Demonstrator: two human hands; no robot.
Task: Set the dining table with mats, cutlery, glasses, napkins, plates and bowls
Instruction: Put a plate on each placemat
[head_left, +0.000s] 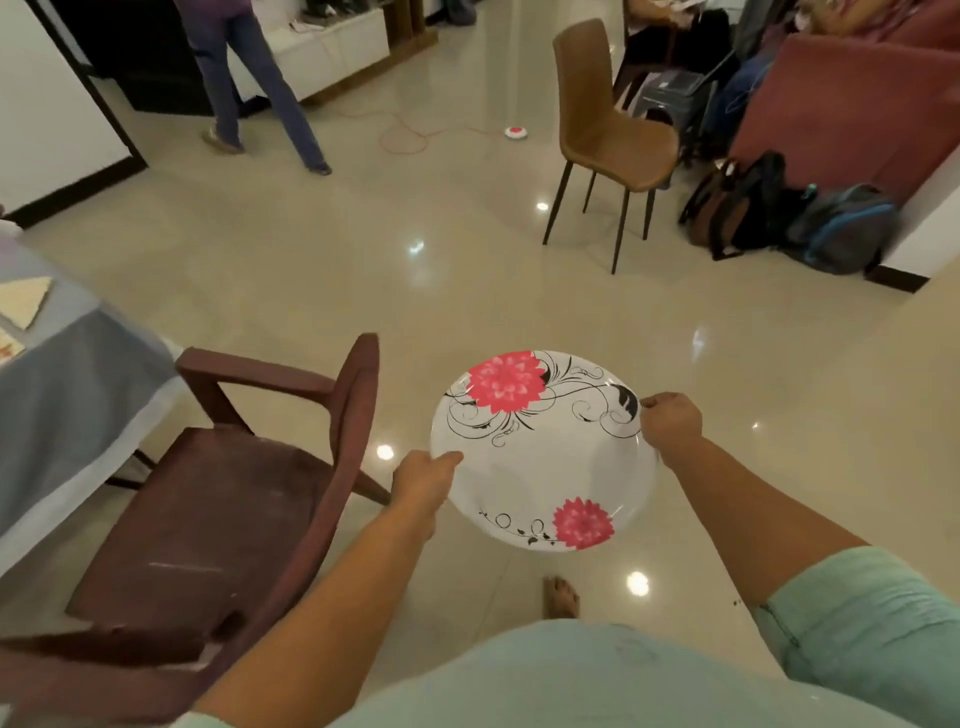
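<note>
1. Round white plate with pink flowers and black swirls (540, 467) is held up in the air over the shiny tile floor (467, 291).
2. The left hand (423, 480) pinches its left rim, thumb on top.
3. The right hand (670, 418) grips its right rim with curled fingers.
4. A dark red wooden armchair (223, 499) stands just left of the plate.
5. The desk with a grey cloth (62, 374) is at the far left, well apart from the plate.
6. A brown chair (602, 135) stands farther back.

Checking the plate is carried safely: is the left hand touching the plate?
Touching. The head view shows the left hand gripping the plate at its left rim.
</note>
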